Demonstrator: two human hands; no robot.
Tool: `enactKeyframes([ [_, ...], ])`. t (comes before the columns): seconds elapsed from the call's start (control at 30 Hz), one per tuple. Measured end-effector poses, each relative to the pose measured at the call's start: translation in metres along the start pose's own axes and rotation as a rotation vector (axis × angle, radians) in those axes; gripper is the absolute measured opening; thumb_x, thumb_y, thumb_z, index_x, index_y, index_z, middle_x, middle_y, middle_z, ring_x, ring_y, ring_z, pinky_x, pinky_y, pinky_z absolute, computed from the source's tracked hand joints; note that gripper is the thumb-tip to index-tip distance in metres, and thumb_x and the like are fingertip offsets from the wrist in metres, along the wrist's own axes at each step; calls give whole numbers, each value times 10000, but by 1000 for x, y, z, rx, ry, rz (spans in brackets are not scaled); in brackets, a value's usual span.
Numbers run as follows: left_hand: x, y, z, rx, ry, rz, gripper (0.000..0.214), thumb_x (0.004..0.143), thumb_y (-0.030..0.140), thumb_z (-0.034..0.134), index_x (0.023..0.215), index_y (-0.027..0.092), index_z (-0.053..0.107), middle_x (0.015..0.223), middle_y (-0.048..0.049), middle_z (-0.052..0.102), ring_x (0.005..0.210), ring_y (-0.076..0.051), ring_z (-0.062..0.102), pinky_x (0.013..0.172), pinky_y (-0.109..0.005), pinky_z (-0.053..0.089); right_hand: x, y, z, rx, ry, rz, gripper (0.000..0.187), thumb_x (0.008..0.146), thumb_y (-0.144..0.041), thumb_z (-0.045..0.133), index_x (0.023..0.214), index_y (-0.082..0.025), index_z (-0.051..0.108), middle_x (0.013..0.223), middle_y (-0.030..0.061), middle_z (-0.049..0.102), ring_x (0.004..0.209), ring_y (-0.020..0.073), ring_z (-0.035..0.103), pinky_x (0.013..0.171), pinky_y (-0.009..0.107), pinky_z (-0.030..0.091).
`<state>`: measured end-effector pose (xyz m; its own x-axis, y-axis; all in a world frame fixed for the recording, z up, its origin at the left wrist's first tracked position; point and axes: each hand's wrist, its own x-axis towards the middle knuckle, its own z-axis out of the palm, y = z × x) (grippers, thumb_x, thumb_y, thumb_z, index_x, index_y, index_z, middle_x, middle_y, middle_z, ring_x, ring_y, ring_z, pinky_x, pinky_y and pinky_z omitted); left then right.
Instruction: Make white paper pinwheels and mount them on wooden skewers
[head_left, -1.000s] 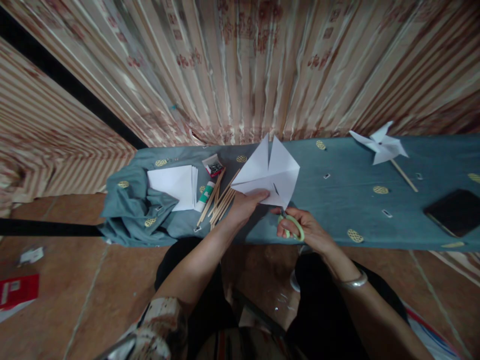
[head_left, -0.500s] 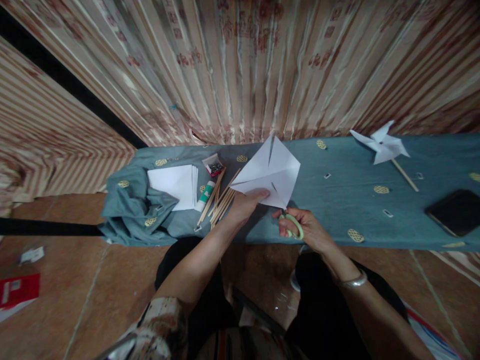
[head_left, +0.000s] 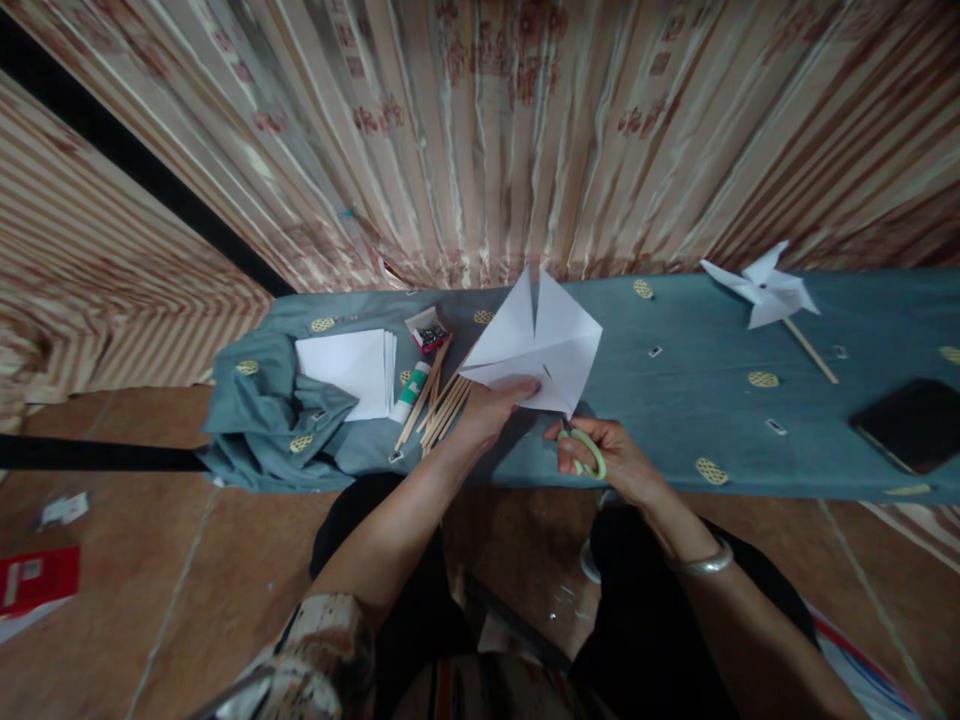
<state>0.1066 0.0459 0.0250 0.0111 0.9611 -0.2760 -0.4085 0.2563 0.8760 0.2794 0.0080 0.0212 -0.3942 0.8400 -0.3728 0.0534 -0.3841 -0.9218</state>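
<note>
My left hand [head_left: 495, 408] grips a white square of paper [head_left: 564, 335] by its lower left part, thumb on top. Slits run inward from the sheet's far corner and left corner, and a short dark slit shows near the thumb. In my right hand [head_left: 600, 448] is a pair of scissors [head_left: 589, 455] with light green handles, my fingers through the loops. The blades are at the paper's near corner, mostly hidden by the sheet and too small to tell how far apart they are.
Left of the paper lie wooden sticks [head_left: 444, 410], a glue stick [head_left: 411, 390], a small box of pins [head_left: 427, 330] and a stack of white paper [head_left: 349, 372]. A finished paper pinwheel [head_left: 765, 290] and a dark phone [head_left: 911, 425] rest at right on the blue-green cloth [head_left: 675, 400].
The slit at the paper's far corner has spread wider, its left flap shifting left. Both hands stay nearly in place, the scissors still at the near corner.
</note>
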Motion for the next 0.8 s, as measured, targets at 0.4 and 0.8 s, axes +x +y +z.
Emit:
enactKeyframes([
  [0.4,0,1,2,-73,-32,-19,274,525,212,800,780,164,711,907,-71,754,851,-234,685,820,-358,524,-1,1,-1,2,-21,2,589,606,-702,775,842,-169,691,551,-11,610,491,104,514,506,240,421],
  [0.8,0,1,1,-61,-34,2,356,526,232,803,862,167,704,898,-69,739,857,-239,672,781,-350,504,-1,0,-1,-26,-43,3,596,634,-731,736,847,-178,664,578,1,641,505,116,540,511,254,424],
])
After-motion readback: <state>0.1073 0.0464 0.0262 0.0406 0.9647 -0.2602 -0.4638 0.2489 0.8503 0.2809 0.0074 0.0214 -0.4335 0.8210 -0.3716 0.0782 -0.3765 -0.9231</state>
